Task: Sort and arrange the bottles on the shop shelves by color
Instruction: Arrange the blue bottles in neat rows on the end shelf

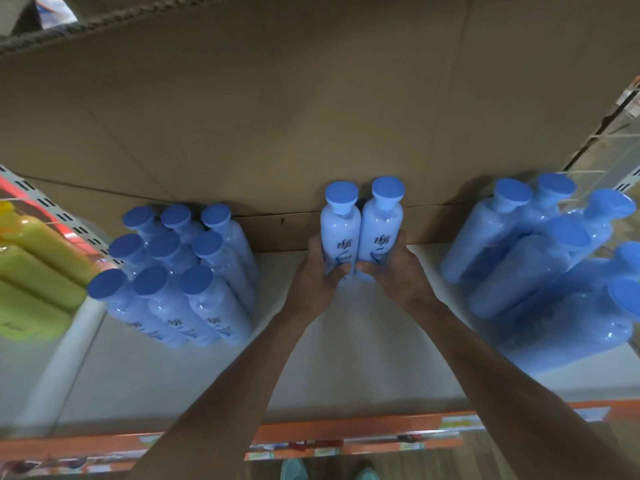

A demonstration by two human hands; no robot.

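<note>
At nine o'clock I see the yellow bottles (33, 271), then the tidy blue block (173, 275). At twelve o'clock the left hand (317, 277) grasps one blue bottle (340, 230) and the right hand (396, 273) grasps its twin (381, 226), both upright near the cardboard back (277, 116). At three o'clock the blue pile (540, 258) seems to lean, though this is perhaps only lens distortion. A careless swing rightward could topple it.
</note>
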